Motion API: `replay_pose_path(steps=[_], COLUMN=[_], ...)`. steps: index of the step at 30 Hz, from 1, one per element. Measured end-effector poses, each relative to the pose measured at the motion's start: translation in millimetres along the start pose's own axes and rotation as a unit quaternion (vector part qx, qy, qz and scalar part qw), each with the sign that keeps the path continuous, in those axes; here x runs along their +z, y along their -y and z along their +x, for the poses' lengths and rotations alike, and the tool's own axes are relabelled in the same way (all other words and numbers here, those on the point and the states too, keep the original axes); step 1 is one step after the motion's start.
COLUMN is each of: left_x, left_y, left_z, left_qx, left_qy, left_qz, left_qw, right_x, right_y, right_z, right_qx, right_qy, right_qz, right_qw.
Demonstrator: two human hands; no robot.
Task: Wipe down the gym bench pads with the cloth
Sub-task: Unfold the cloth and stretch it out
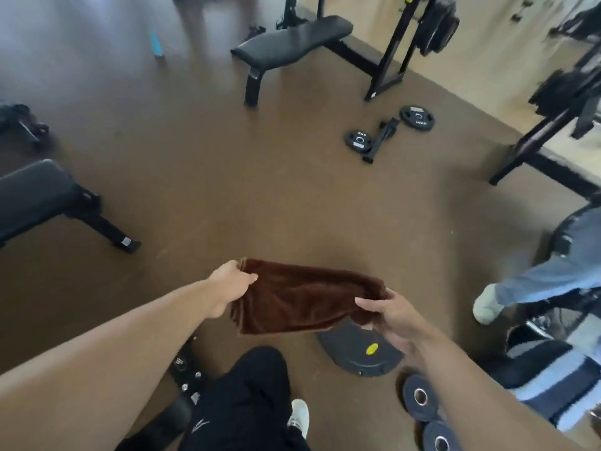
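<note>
While both hands hold the dark brown plush cloth (302, 301) stretched out in the air above the brown gym floor (195, 164), I judge the task to be at its preparing stage, with the cloth being spread or folded and no wiping begun. My left hand (232, 281) pinches the cloth's upper left corner, thumb on top and fingers (250, 277) curled under the edge; my right hand (388, 315) grips the right end, its fingers (366, 302) closed over the bunched fabric. The cloth hangs slack between the two sets of fingers, its lower edge drooping below them toward a round grey weight plate with a yellow mark (361, 353) lying on the floor. No pad is touching the cloth. Well beyond my fingers, straight ahead, stands a flat black padded bench on a black steel frame (292, 40); far out to the left of my left fingers is a second black padded bench (32, 196), only partly in view. A person's leg in pale blue jeans (553, 275) sits off to the right of my right fingers. As I see it, the next move calls for gathering the cloth into one hand, walking to a bench, and pressing it flat onto the pad.
</note>
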State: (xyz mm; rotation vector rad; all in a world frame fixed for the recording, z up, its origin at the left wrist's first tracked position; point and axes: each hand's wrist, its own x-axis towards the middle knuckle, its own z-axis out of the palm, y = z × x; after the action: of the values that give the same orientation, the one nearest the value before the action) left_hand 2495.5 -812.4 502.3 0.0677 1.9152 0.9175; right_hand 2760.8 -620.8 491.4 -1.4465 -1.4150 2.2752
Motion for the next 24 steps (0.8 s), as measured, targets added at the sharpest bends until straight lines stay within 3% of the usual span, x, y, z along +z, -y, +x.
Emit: replay_pose_path(steps=[4,7,12,18,24], left_x=[-65,-118,-207,-320,-444], left_y=[-68,-106,-170,-265,-377], left_z=[55,106,228,338,456], left_qx=[-0.026,-0.024,-0.015,0.040,0.064], left_qy=[0.060,0.095,0.015,-0.061,-0.044], left_qz=[-0.102,-0.111,-0.148,-0.194,-0.158], left_qw=[0.993,0.989,0.989,0.978,0.984], right_x=[42,77,152,262,356], right_y=[83,135,213,311,433], right_z=[96,176,303,445,596], right_qx=[0.005,-0.012,-0.033,-0.076,-0.061], right_qy=[0.025,0.033,0.033,0.047,0.107], right_qz=[-0.101,-0.149,-0.231,-0.199,-0.223], right_qw=[0.995,0.988,0.972,0.976,0.967])
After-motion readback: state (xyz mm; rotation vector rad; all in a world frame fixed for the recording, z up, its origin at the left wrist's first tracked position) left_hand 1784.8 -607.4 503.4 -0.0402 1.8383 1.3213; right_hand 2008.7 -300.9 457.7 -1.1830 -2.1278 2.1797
